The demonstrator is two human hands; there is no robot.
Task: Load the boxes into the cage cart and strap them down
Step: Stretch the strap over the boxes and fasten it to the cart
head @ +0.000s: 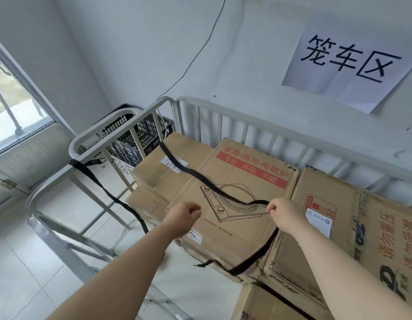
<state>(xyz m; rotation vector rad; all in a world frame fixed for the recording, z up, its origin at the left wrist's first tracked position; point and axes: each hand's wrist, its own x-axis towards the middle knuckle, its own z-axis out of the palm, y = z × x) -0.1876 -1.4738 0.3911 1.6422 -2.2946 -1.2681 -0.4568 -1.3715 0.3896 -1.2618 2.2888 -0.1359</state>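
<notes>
Right hand (283,213): fingers pinch the black strap (193,173) above the top box (235,227), the one with the stove drawing, inside the cage cart (223,109). The strap runs back-left across 2 boxes; its far end is hidden. Left hand (183,217): fingers curled, can't tell if they hold anything. The second strap (103,185) from the left rail vanishes behind the left forearm. The right-side box (327,204) is cut off by the frame.
</notes>
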